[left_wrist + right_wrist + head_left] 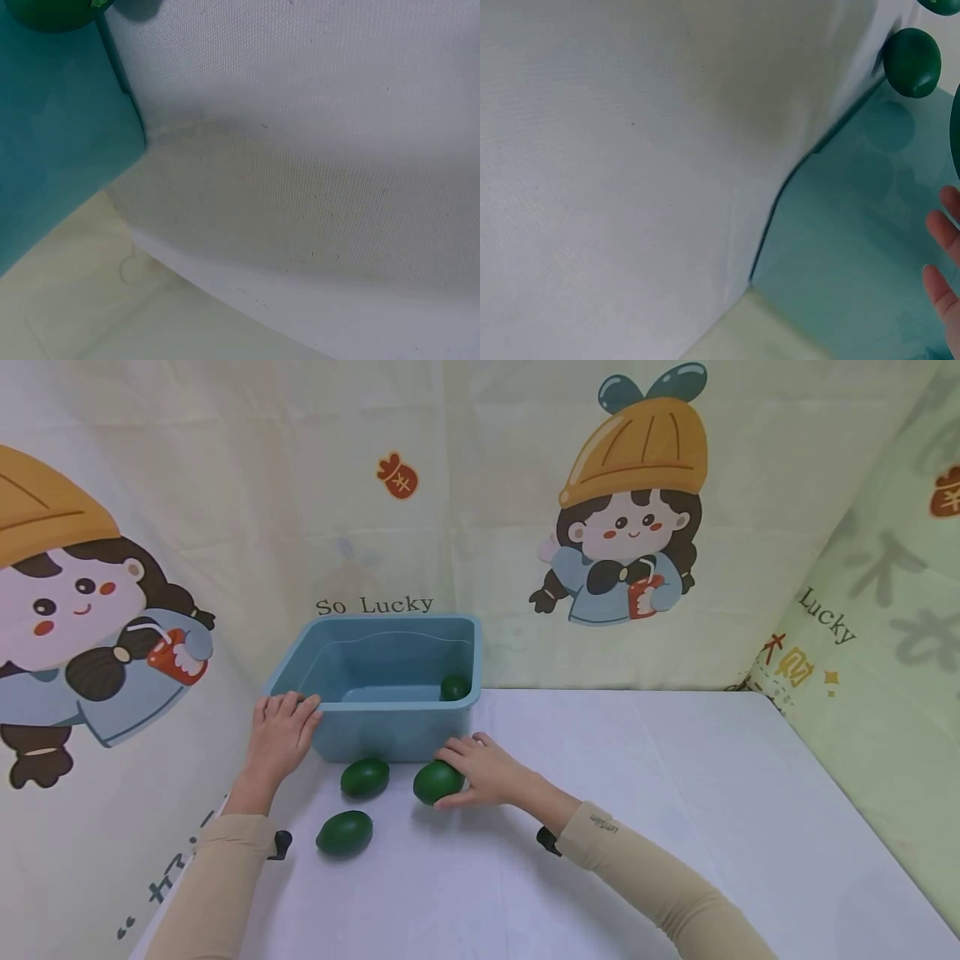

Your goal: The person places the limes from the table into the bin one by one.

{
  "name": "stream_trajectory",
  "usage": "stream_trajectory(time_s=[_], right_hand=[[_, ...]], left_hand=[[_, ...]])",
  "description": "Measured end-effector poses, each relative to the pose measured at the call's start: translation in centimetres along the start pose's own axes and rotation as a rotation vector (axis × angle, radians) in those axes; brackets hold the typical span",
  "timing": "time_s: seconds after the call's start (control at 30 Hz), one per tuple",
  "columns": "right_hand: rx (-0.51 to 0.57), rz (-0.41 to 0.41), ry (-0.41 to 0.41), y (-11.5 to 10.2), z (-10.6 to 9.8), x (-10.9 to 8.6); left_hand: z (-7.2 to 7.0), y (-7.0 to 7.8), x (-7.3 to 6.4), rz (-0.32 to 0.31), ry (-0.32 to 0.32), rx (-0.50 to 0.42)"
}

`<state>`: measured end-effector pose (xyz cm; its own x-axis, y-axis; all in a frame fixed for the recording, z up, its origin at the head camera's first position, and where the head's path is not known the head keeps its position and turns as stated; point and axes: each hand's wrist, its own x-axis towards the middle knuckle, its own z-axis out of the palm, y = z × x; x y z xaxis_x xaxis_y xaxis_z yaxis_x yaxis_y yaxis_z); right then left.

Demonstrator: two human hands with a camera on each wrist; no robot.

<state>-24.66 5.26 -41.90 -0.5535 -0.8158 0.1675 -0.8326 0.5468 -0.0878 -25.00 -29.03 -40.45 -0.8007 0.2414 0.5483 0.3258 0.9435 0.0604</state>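
Observation:
In the head view my right hand (483,768) holds a dark green oval fruit (435,782), thumb below and fingers above, just in front of a blue plastic bin (390,732). My left hand (282,735) grips the bin's front left corner, fingertips over the rim. Two similar green fruits (365,777) (345,833) lie on the table between the hands. One more fruit (454,687) sits inside the bin at its right end. The right wrist view shows some fingers (943,232) at the edge; the left wrist view leaves the left hand out.
A white cloth covers the table (637,810), which stretches off to the right. Behind the bin rises a printed cloth backdrop (510,568); another cloth wall (892,652) stands along the right side.

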Motion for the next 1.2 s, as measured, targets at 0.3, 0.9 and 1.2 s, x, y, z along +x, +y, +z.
stream_trajectory(time_s=[0.3,0.9,1.2], right_hand=[[0.003,-0.020,0.042,-0.1,-1.2,-0.1],[0.022,-0.008,0.056,0.1,-3.4,0.2],[0.025,-0.009,0.075,0.2,-4.0,0.3]], left_hand=[[0.0,-0.1,-0.1,0.007,0.010,-0.002],[0.1,-0.3,0.0,0.012,0.024,-0.009],[0.2,-0.5,0.0,0.023,0.030,-0.011]])
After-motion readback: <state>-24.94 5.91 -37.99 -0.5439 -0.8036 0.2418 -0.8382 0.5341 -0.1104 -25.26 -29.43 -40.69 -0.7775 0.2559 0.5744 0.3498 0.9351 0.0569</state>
